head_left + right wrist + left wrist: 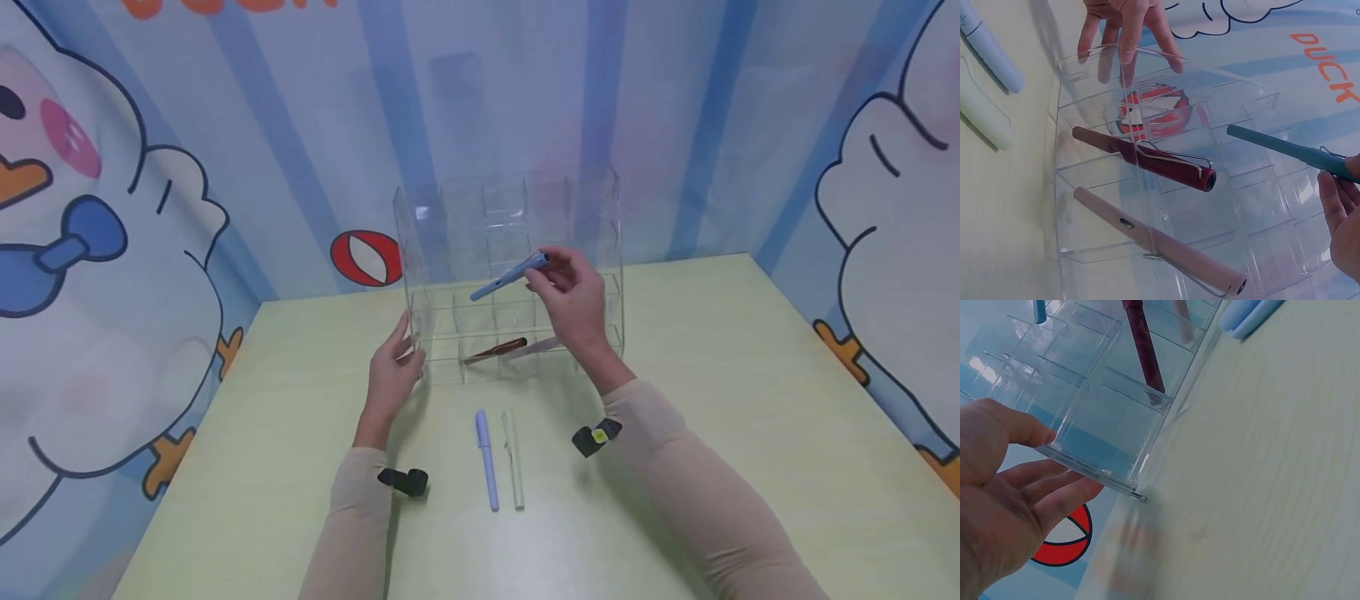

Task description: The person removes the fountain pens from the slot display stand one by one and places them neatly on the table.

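Note:
A clear acrylic pen rack (410,283) with tiers of small compartments stands at the back of the table. My left hand (393,375) grips its left side wall, thumb on the inner side and fingers outside, as the left wrist view shows. In my right hand (576,300) a blue pen (506,279) is pinched near its capped end, its other end pointing down and left in front of the middle tiers. A dark red pen (1172,169) and a pale pink pen (1166,247) lean side by side in lower compartments.
On the table in front of the rack lie a lilac pen (487,458) and a pale green pen (514,462), side by side. Behind the table (247,433) hangs a blue striped backdrop (300,150) with cartoon ducks.

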### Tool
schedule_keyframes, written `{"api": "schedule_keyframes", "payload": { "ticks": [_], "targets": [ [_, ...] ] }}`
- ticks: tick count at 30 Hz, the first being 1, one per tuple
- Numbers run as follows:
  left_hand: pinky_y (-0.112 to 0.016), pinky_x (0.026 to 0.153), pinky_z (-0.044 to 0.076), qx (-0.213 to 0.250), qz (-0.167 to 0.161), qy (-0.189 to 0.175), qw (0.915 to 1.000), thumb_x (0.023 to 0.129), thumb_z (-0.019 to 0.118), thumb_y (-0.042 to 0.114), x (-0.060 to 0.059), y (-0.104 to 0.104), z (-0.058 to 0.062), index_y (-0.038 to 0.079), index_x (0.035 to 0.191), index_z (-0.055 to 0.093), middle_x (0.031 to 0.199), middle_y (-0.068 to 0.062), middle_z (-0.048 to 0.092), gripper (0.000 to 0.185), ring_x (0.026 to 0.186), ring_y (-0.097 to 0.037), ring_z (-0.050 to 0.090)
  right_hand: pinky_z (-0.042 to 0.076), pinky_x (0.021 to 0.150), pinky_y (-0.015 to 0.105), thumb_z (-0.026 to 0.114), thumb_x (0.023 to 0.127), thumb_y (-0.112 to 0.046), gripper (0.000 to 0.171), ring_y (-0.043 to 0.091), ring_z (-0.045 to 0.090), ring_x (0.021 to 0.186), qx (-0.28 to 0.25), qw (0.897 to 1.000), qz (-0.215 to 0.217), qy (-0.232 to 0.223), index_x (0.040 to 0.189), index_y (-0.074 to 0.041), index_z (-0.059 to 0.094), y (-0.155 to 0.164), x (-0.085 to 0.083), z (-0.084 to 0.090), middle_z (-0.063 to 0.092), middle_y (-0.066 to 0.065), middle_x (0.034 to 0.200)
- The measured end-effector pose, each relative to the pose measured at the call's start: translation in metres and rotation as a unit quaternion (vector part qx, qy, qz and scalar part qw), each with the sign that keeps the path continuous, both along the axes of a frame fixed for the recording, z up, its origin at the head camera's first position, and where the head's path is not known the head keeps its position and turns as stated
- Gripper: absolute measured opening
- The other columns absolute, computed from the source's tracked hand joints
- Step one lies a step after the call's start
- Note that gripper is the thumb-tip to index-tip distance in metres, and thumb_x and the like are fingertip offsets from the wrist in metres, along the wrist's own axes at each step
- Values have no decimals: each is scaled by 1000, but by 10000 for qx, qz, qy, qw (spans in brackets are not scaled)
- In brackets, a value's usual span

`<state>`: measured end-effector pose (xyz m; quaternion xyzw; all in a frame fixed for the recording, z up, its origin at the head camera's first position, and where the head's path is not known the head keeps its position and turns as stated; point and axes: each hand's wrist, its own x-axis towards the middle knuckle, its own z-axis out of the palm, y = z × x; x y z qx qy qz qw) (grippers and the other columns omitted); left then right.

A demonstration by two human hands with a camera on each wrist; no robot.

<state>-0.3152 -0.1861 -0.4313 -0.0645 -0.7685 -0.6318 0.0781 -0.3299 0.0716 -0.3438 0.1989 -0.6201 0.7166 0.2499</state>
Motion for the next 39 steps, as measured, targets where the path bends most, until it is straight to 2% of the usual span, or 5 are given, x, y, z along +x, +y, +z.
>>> {"api": "schedule_keyframes", "payload": {
  "ticks": [8, 14, 29, 36, 39],
  "targets": [
    [-40, 75, 50, -275, 189, -27, 9994, 90, 54, 9, -15, -2, -21, 45, 136, 31, 131, -13, 46, 63, 108, -29, 53, 52, 69, 35, 65, 78, 7, 31, 25, 63, 83, -343, 9994, -55, 10, 106, 16, 52, 9, 2, 3, 57, 26, 93],
    [-39, 73, 51, -344, 285, -12, 9990, 89, 54, 7, -17, 1, -22, 45, 135, 32, 130, -12, 47, 63, 106, -29, 54, 52, 69, 36, 65, 77, 9, 32, 25, 64, 82, -561, 9984, -46, 74, 105, 16, 53, 13, 6, 6, 57, 26, 93],
    [-42, 75, 50, -330, 64, 83, 9994, 90, 52, 6, -14, 3, -18, 37, 139, 30, 134, -18, 42, 63, 109, -34, 51, 52, 69, 37, 65, 78, 7, 33, 27, 63, 83, -581, 9980, -152, 216, 107, 16, 52, 22, 24, 14, 58, 25, 94],
    [-53, 80, 45, -71, 97, -151, 9998, 89, 51, 0, 3, 2, 2, 23, 142, 29, 132, -24, 41, 62, 109, -39, 49, 52, 68, 40, 65, 77, 8, 30, 28, 62, 81, -683, 9969, 68, 377, 106, 11, 56, 24, 28, 7, 59, 23, 92],
    [-54, 80, 45, -81, 29, -94, 9999, 89, 50, 0, 6, 3, 6, 21, 143, 29, 132, -24, 40, 62, 109, -39, 50, 52, 68, 40, 65, 77, 9, 31, 29, 62, 81, -804, 9957, 150, 433, 107, 10, 57, 28, 26, 2, 59, 23, 92]
  ]
}}
